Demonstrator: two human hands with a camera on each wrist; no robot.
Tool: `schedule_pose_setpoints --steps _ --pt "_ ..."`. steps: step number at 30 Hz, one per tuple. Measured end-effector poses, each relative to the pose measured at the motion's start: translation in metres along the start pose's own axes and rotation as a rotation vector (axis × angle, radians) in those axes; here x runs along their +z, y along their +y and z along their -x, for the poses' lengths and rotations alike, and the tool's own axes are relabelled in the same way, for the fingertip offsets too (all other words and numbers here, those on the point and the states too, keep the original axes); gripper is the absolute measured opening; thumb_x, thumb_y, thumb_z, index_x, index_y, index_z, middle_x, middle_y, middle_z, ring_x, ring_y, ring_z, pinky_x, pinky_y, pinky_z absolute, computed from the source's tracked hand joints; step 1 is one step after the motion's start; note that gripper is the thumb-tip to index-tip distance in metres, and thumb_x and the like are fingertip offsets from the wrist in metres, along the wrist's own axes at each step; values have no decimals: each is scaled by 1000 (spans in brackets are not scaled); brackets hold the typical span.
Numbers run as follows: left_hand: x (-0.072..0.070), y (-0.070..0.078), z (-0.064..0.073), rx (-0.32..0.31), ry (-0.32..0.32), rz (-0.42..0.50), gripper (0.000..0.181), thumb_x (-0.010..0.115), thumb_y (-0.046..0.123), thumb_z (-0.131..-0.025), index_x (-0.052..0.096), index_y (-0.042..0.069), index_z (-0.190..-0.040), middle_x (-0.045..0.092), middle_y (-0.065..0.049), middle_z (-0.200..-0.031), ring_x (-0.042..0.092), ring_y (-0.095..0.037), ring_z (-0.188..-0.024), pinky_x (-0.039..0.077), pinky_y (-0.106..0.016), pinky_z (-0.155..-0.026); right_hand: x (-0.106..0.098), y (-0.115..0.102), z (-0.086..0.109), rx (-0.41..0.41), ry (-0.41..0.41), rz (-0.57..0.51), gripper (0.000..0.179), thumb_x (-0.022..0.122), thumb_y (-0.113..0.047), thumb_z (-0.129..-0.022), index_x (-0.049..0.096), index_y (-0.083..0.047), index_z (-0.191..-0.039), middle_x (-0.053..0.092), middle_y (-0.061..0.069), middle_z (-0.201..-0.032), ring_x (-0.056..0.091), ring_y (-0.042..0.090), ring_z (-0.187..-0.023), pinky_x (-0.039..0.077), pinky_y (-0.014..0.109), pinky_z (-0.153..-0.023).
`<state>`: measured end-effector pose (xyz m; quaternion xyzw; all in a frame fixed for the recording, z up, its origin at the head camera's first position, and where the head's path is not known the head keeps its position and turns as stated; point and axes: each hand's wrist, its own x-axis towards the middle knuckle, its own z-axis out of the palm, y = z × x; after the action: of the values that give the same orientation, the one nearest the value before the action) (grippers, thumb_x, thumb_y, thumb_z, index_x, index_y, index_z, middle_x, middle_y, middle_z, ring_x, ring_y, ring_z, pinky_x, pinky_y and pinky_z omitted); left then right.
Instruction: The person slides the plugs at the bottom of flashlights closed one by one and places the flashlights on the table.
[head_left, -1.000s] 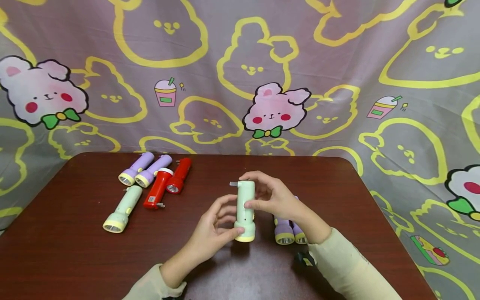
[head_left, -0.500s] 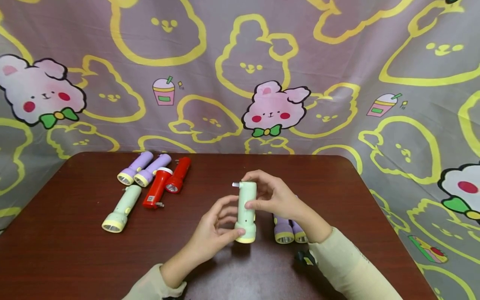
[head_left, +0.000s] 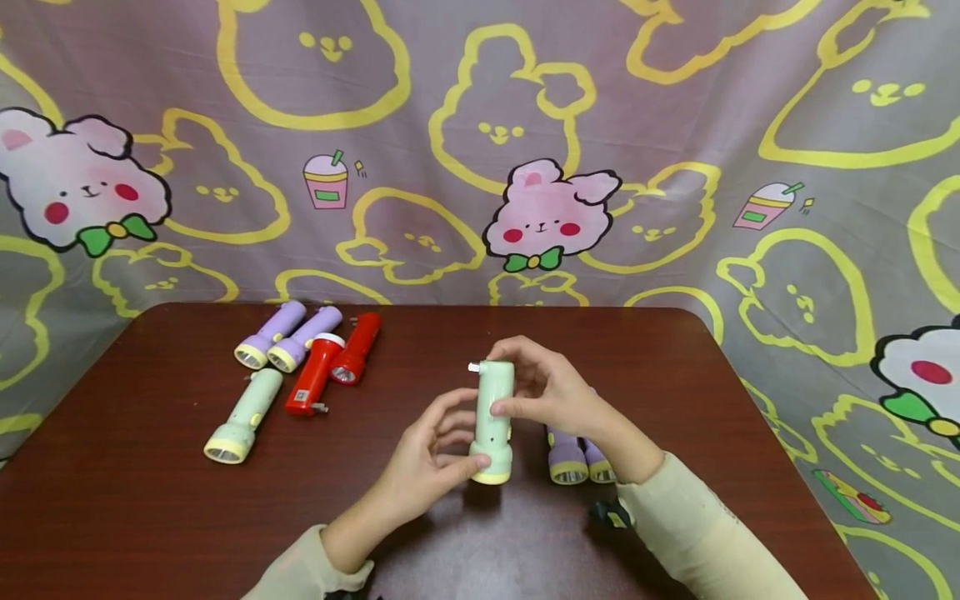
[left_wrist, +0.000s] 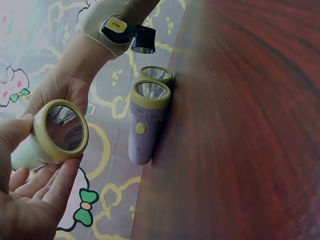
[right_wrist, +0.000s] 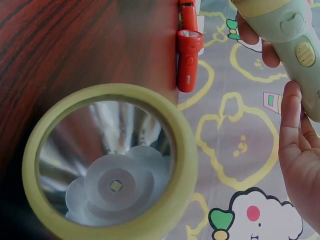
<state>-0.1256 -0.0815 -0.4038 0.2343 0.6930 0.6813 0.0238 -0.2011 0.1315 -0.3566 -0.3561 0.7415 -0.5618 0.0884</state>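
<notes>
A pale green flashlight is held upright above the table, its yellow-rimmed lens end down and the metal prong at its top pointing left. The left hand grips the lower end, thumb on the near side and fingers bent behind; the right hand pinches the upper body the same way. Just to the right, two purple flashlights lie side by side, partly hidden by the right forearm. On the left, well apart from the hands, lies a second green flashlight. Beyond it are two red flashlights (the nearer one's prong points right at its near end) and, farther left, another purple pair. A grey cloth with rabbit drawings hangs behind the table's far edge.
</notes>
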Motion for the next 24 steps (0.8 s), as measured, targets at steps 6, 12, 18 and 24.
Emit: schedule_pose_setpoints --steps 6,12,18,24 --pt "0 0 -1 14 -4 5 67 74 0 -86 40 7 -143 65 -25 -122 68 -9 -99 61 -33 -76 -1 0 -1 -14 20 -20 47 80 -4 -82 54 -7 -120 64 13 -105 62 13 -78 55 28 -61" --pt "0 0 -2 16 -1 12 66 74 -1 -86 40 7 -143 65 -26 -122 68 -10 -99 61 -32 -77 1 2 -2 -37 43 -16 46 80 -3 -81 52 -5 -117 64 14 -105 62 12 -76 55 28 -61" --pt "-1 1 -1 6 1 9 67 74 0 -86 41 8 -143 65 -25 -123 68 -11 -99 60 -31 -77 2 3 -1 -37 62 -3 47 81 -4 -81 51 -6 -116 63 9 -100 62 12 -74 55 28 -61" --pt "0 0 0 4 -1 11 67 74 0 -86 41 8 -143 65 -25 -124 68 -11 -100 60 -32 -77 3 2 2 -28 74 -10 47 80 -2 -81 49 -5 -116 61 5 -100 61 12 -75 55 27 -62"
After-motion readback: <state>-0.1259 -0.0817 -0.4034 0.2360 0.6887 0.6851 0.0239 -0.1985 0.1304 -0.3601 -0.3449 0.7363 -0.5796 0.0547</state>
